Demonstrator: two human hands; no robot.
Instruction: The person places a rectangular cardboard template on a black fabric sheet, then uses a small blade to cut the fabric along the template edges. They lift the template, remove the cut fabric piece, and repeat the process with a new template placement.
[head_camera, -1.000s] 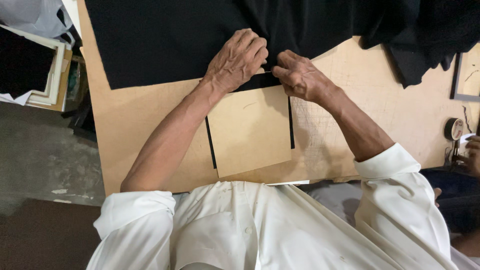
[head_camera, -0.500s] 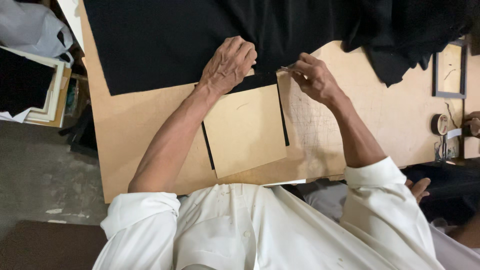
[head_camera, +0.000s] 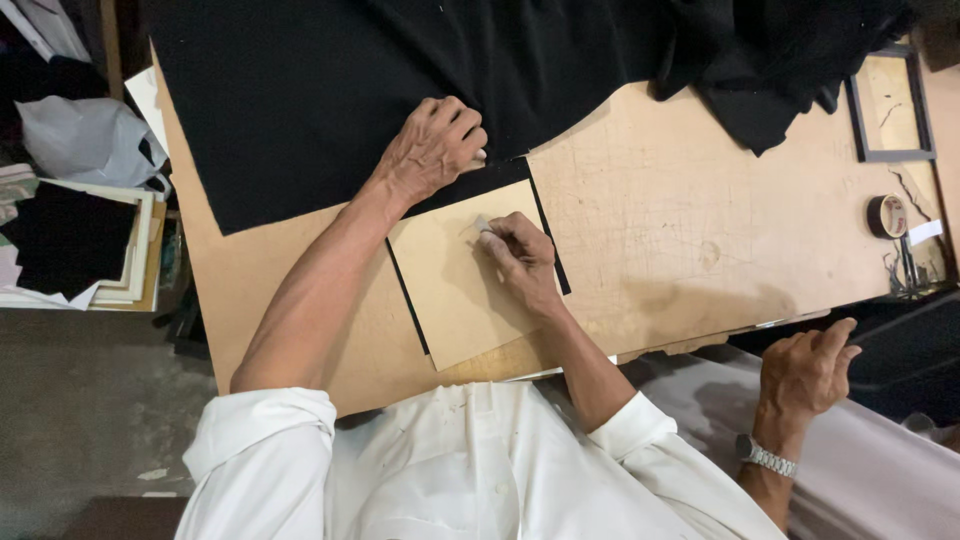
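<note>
A large black cloth (head_camera: 320, 90) lies over the far part of a wooden table (head_camera: 680, 230). A tan square board (head_camera: 450, 300) rests on a strip of that cloth, which shows as black edges on both sides. My left hand (head_camera: 432, 148) presses with curled fingers on the cloth at the board's far edge. On the board's upper right part rests my right hand (head_camera: 518, 258), pinching a small pale piece (head_camera: 483, 228) between thumb and fingers.
Another person's hand (head_camera: 808, 372) with a wristwatch hovers at the table's near right edge. A tape roll (head_camera: 886, 215) and an empty dark frame (head_camera: 890, 100) lie far right. Stacked frames and boards (head_camera: 90, 250) and a grey bag (head_camera: 88, 140) sit left of the table.
My right hand has left the cloth edge at the board's far right corner and come down onto the board. My left hand stays pressed in place. Another person's hand has come into view.
</note>
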